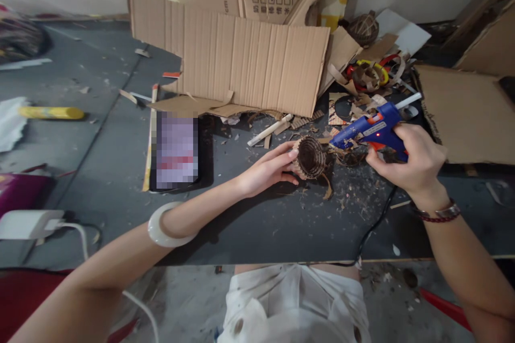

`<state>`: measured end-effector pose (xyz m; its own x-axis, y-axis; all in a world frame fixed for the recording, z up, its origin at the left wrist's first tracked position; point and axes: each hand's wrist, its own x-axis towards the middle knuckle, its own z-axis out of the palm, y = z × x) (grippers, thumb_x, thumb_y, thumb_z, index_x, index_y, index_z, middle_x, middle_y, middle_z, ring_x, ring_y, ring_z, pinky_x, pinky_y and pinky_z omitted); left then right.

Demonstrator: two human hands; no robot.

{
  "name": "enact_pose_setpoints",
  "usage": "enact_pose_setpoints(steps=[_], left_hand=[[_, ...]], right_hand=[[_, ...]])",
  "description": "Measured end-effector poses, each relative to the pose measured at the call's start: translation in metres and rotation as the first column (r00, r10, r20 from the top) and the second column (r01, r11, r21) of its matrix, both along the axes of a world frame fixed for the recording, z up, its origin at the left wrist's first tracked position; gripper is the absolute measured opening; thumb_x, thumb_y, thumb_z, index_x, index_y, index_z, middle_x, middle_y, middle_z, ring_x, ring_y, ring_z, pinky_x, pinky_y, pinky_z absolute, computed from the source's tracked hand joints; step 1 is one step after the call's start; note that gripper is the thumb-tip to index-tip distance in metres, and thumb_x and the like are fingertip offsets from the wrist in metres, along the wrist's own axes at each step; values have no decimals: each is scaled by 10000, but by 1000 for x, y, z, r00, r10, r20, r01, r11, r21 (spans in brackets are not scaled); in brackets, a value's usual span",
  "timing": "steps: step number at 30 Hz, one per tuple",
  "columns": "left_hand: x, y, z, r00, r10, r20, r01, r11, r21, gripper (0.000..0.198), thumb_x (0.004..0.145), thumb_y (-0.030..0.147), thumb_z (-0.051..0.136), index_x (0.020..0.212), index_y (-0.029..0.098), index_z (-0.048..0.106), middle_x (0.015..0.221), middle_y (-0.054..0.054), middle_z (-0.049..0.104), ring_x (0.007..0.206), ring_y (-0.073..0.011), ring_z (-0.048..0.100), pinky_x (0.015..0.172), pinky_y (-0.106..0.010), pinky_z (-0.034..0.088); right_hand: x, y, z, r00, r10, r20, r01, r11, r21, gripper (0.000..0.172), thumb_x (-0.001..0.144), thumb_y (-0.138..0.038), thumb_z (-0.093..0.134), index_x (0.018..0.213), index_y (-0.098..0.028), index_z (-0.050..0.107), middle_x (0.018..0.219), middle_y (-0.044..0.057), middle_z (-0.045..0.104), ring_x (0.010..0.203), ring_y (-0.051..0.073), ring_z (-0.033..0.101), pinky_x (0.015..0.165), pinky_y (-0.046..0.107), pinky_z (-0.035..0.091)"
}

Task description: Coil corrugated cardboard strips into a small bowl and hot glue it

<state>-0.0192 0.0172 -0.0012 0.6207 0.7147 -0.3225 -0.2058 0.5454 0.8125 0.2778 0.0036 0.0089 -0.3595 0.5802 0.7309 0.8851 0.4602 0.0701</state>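
My left hand (277, 166) grips a small round cup of coiled corrugated cardboard (310, 157) by its left side, its hollow opening turned up toward me. A loose cardboard strip (328, 187) hangs by the cup's lower right. Closed around a blue hot glue gun (364, 129) is my right hand (418, 161). A white glue stick (409, 101) pokes out of the gun's back, and a small red light shows on its side. The nozzle points left, close to the cup's right rim; whether it touches cannot be made out.
A large corrugated cardboard sheet (253, 59) stands at the back. Cardboard scraps and yellow-handled scissors (372, 72) lie back right. A phone (177, 153), a yellow utility knife (52, 113) and a white charger (30, 224) are on the left. The gun's black cord (376, 222) crosses the table's front edge.
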Motion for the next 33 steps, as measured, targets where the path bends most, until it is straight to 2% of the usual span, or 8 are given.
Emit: enact_pose_setpoints(steps=[4, 8, 14, 20, 28, 33], left_hand=[[0, 0, 0, 1000, 10, 2, -10, 1000, -5, 418, 814, 421, 652, 1150, 205, 529, 911, -32, 619, 758, -143, 632, 658, -267, 513], [1, 0, 1, 1000, 14, -7, -15, 1000, -6, 440, 806, 430, 660, 1157, 201, 527, 919, -31, 615, 765, -141, 625, 658, -266, 515], [0, 0, 1, 1000, 2, -3, -2, 1000, 2, 419, 818, 429, 647, 1147, 200, 526, 896, -30, 617, 749, -141, 632, 655, -265, 509], [0, 0, 0, 1000, -6, 0, 6, 1000, 12, 418, 828, 431, 631, 1159, 200, 519, 911, -38, 617, 762, -147, 636, 661, -269, 506], [0, 0, 0, 1000, -4, -1, 4, 1000, 9, 430, 820, 433, 642, 1158, 199, 518, 902, -32, 614, 755, -145, 636, 655, -265, 507], [0, 0, -1, 1000, -3, 8, 3, 1000, 7, 418, 828, 424, 635, 1162, 201, 516, 905, -33, 618, 757, -144, 639, 654, -262, 510]], right_hand=[[1, 0, -1, 1000, 4, -21, -4, 1000, 4, 562, 728, -300, 704, 1251, -203, 523, 961, 95, 690, 833, 258, 675, 685, 365, 568], [2, 3, -4, 998, 51, -41, -49, 997, 64, 596, 706, -350, 730, 1240, -160, 545, 953, 96, 688, 821, 241, 676, 673, 348, 567], [0, 1, -1, 1000, 5, -16, -5, 1000, 1, 522, 719, -291, 702, 1208, -183, 554, 949, 96, 688, 819, 262, 678, 676, 363, 565], [-2, -1, 2, 1000, 13, 0, -13, 1000, 23, 551, 691, -275, 739, 1194, -154, 551, 946, 111, 689, 812, 271, 684, 670, 359, 573], [-2, -1, 2, 1000, 10, 15, -10, 1000, -1, 499, 695, -261, 733, 1149, -142, 564, 933, 123, 687, 813, 277, 683, 690, 367, 574], [-4, -2, 3, 999, 49, 18, -49, 999, 17, 533, 695, -261, 742, 1176, -147, 543, 948, 117, 690, 821, 265, 685, 686, 348, 577]])
